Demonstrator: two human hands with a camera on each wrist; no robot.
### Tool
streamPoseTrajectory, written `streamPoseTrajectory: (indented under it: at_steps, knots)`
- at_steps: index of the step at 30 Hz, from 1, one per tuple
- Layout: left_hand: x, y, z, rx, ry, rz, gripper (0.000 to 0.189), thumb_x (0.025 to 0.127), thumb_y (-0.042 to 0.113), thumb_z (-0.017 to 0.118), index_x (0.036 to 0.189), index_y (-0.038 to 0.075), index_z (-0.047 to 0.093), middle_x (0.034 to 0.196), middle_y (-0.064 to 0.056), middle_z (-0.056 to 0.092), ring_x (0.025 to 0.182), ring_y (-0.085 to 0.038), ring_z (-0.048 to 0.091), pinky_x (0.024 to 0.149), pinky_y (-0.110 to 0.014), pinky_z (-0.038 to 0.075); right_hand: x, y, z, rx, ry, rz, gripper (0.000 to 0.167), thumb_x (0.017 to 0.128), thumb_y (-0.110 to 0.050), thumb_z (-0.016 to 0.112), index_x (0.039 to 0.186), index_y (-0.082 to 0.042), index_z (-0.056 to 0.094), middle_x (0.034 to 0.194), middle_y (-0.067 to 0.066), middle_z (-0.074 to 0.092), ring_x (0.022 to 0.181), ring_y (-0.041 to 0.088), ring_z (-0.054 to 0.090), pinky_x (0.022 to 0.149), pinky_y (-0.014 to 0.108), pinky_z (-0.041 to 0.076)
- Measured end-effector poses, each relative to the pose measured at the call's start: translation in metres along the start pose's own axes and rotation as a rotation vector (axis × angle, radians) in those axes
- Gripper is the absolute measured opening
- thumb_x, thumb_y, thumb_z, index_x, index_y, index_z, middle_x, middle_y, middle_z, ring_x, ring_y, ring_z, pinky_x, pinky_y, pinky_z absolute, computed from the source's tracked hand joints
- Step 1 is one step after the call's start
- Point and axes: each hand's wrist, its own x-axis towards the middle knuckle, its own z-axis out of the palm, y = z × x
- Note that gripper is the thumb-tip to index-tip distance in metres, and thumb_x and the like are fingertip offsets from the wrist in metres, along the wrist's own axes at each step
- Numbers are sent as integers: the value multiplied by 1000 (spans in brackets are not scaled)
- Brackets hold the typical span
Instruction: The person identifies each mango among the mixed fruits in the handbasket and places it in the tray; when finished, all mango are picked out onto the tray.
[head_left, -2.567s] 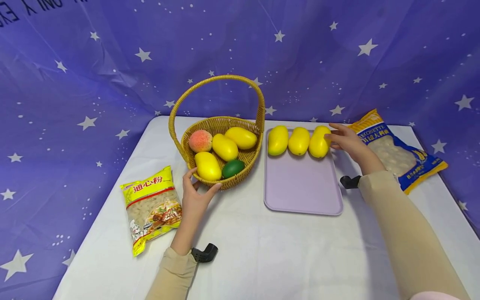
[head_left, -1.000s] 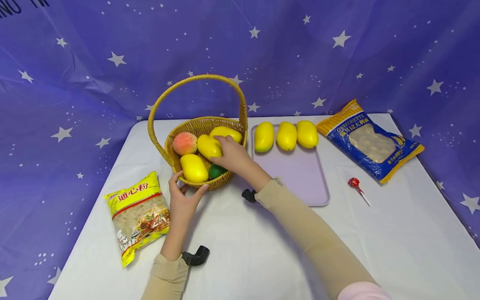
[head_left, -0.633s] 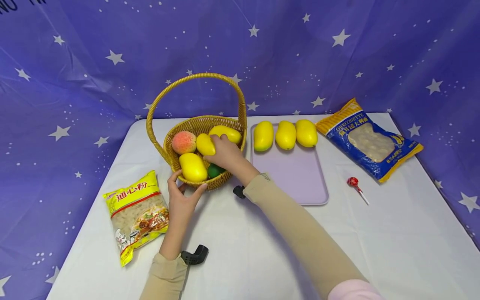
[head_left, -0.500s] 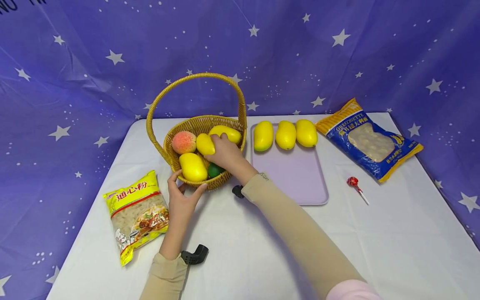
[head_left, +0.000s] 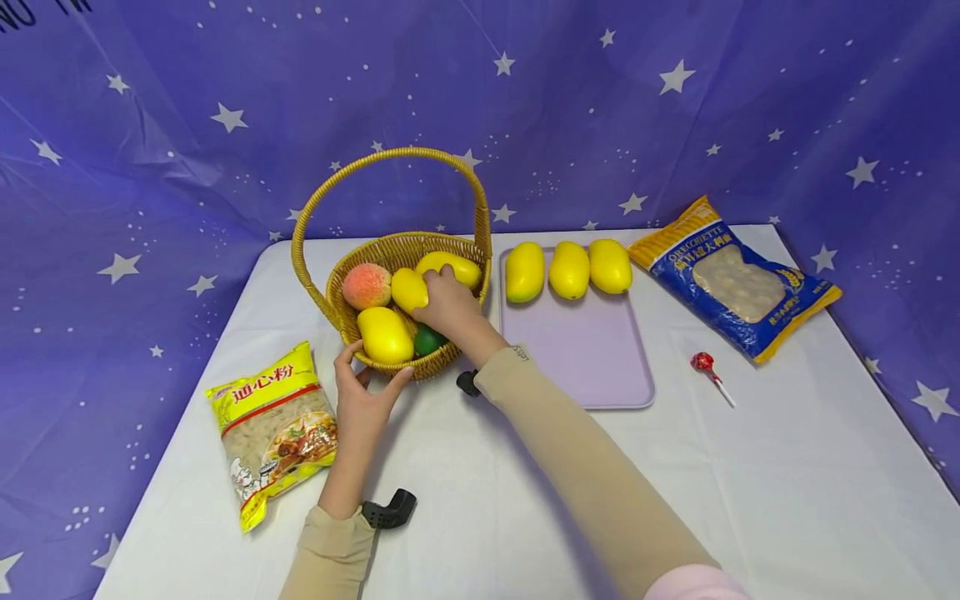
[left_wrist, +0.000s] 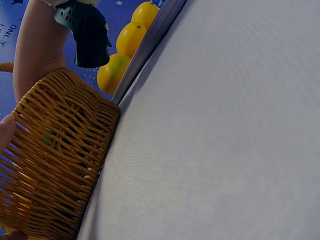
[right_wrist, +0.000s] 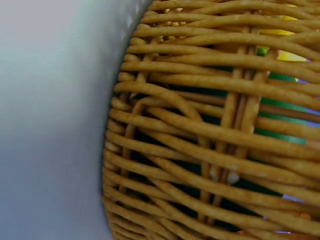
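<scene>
A wicker basket (head_left: 402, 242) with a tall handle holds a peach (head_left: 367, 287), a green fruit (head_left: 430, 340) and several yellow mangoes. My left hand (head_left: 363, 408) holds its front rim, thumb and fingers spread along it. Its thumb (left_wrist: 6, 131) lies against the weave in the left wrist view. Reaching inside, my right hand (head_left: 455, 308) grips the middle mango (head_left: 409, 290) from its right side; its fingertips are partly hidden. Another mango (head_left: 386, 336) lies at the front, and one more mango (head_left: 457, 268) behind. The right wrist view shows only basket weave (right_wrist: 210, 125) and cloth.
Right of the basket, a lilac tray (head_left: 600, 358) carries three mangoes (head_left: 569, 271) in a row along its far edge. A yellow pasta bag (head_left: 281, 425) lies at left, a blue orecchiette bag (head_left: 742, 279) at right. A red lollipop (head_left: 703, 362) lies near the blue bag.
My right hand has left the rightmost mango on the tray and crossed left into the basket, onto the middle mango there. The lollipop has come into sight. My left hand has stayed at the rim.
</scene>
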Motion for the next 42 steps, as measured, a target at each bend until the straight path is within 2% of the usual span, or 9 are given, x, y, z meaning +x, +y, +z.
streamPoseTrajectory:
  at_steps: [6, 15, 21, 26, 33, 42]
  knots:
    - [0, 0, 0, 0, -4, -2, 85, 77, 50, 78, 142, 25, 28, 149, -6, 28, 122, -29, 48, 99, -48, 39, 0, 2, -2, 19, 16, -16, 67, 86, -37, 72, 141, -9, 46, 131, 15, 43, 96, 23, 57, 83, 35, 51]
    - [-1, 1, 0, -3, -9, -3, 85, 77, 50, 77, 142, 27, 27, 150, -5, 27, 123, -29, 48, 99, -49, 39, -3, 3, -9, 51, 49, -36, 67, 84, -34, 73, 140, -8, 47, 130, 15, 45, 94, 24, 56, 84, 36, 50]
    - [0, 2, -1, 10, -10, -3, 86, 77, 52, 77, 143, 27, 26, 151, -7, 25, 123, -29, 47, 98, -50, 40, -12, 8, -20, 100, 106, -62, 66, 84, -34, 73, 139, -8, 48, 128, 13, 45, 100, 25, 55, 85, 39, 48]
    - [0, 1, -1, 0, -12, -5, 87, 77, 51, 78, 143, 26, 26, 151, -7, 25, 123, -28, 47, 98, -50, 40, -30, 18, -31, 156, 171, -107, 64, 84, -33, 72, 138, -9, 49, 128, 12, 46, 102, 25, 55, 87, 40, 47]
    - [0, 2, 0, 4, -6, -6, 87, 77, 52, 77, 143, 27, 27, 151, -8, 26, 123, -29, 47, 100, -49, 38, -65, 37, -49, 254, 258, -149, 64, 83, -30, 73, 139, -12, 48, 130, 10, 45, 108, 24, 52, 90, 42, 45]
    - [1, -1, 0, 1, -7, -18, 88, 76, 52, 78, 143, 28, 27, 151, -6, 26, 124, -28, 46, 99, -49, 38, -105, 68, -73, 328, 337, -150, 66, 81, -22, 74, 140, -12, 46, 129, 13, 44, 99, 23, 52, 84, 38, 47]
